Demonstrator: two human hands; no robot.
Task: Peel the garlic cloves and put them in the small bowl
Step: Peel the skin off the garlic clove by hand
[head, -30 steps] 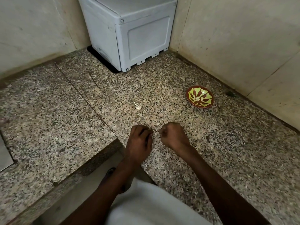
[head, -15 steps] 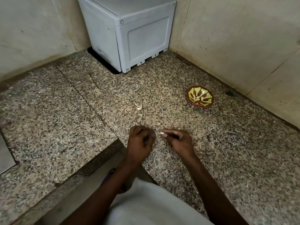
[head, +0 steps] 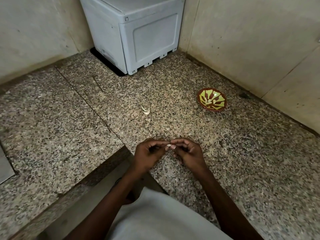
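My left hand [head: 149, 155] and my right hand [head: 187, 153] meet fingertip to fingertip just above the granite counter [head: 69, 129], near its inner corner edge. Between the tips of both hands a small pale garlic clove [head: 168, 145] is pinched; most of it is hidden by the fingers. A second whitish garlic clove [head: 146, 110] lies on the counter beyond my hands. The small bowl [head: 211, 99], red-brown with a yellow-green pattern, stands at the right near the wall.
A grey plastic box [head: 138, 30] fills the back corner where the two walls meet. A metal edge [head: 4, 165] shows at the far left. The counter steps inward in front of my body, with a drop below the edge.
Both hands have lifted slightly and drawn towards me. The right hand, a fist a second ago, now meets the left at the fingertips, and the pale clove shows between them.
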